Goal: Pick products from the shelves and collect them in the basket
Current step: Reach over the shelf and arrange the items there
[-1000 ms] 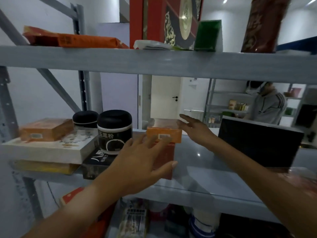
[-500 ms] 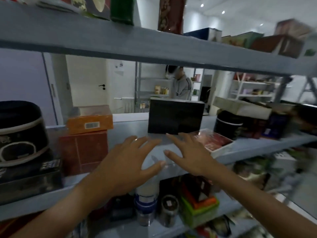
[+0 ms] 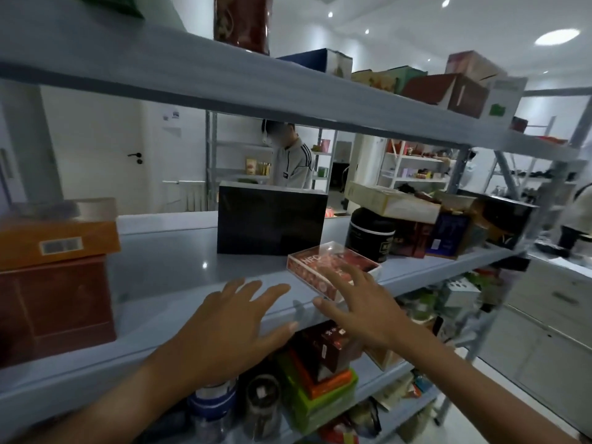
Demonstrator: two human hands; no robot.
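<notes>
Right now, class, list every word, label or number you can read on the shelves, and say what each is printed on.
"NEO": on the clear-lidded red box near the right hand.
Orange box: its pale label is too blurred to read.
Black jar: its label is too blurred.
Dark box on the shelf below: white marks, unreadable.
Nothing else is legible.

Behind the racking stands a person (image 3: 293, 161) in a grey jacket with dark sleeve stripes, partly hidden by the shelf edge. A white door (image 3: 105, 149) with a black handle (image 3: 136, 157) is set in the far wall to the left. Round ceiling lights (image 3: 556, 37) glow overhead, and white drawer cabinets (image 3: 551, 315) line the right side.
</notes>
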